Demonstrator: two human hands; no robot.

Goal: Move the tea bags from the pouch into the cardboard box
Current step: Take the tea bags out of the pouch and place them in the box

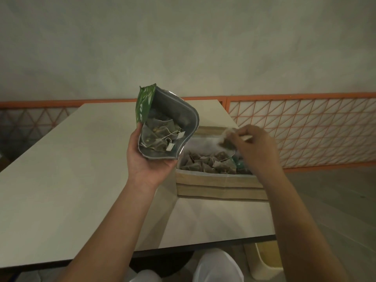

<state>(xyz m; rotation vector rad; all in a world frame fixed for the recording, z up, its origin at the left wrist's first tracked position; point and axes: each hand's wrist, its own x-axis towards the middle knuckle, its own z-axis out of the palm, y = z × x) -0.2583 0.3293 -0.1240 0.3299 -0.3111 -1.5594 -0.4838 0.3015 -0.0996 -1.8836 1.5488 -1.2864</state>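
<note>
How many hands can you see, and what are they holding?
2. The left hand grips the open pouch above the table; the right hand pinches a tea bag over the cardboard box.

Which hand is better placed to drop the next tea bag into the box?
Right. The right hand already pinches a tea bag above the open cardboard box; the left hand grips the pouch.
</note>
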